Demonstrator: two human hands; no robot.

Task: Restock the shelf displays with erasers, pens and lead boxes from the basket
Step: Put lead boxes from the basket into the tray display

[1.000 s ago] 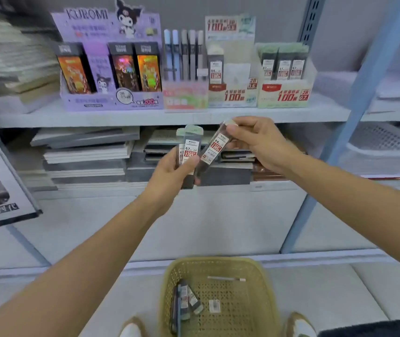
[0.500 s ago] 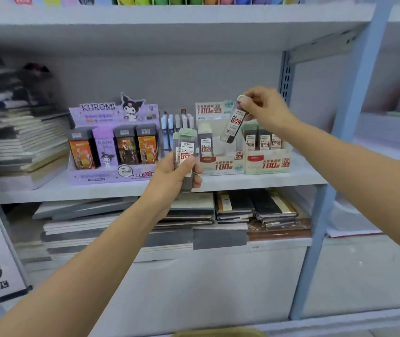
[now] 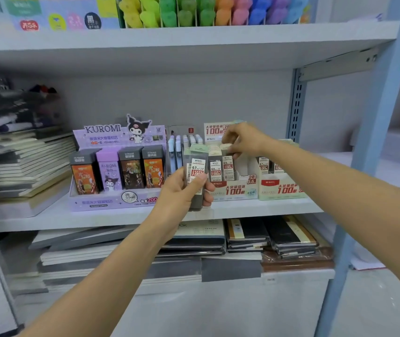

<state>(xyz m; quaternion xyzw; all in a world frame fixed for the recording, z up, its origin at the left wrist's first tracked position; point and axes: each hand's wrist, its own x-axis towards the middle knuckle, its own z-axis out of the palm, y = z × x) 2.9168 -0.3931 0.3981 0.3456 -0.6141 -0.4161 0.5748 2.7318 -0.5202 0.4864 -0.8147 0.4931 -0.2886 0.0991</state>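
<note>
Cardboard tray (image 3: 233, 190) holds two lead boxes (image 3: 216, 169), right hand (image 3: 245, 139) pinching one.

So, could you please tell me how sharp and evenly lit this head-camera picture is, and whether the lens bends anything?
Head view: light is soft and even, no glare; print is sharp at the centre, on the lead boxes in the left hand and the Kuromi display; the notebook stacks at the left edge are smeared; the wide lens tilts the blue upright.
</note>
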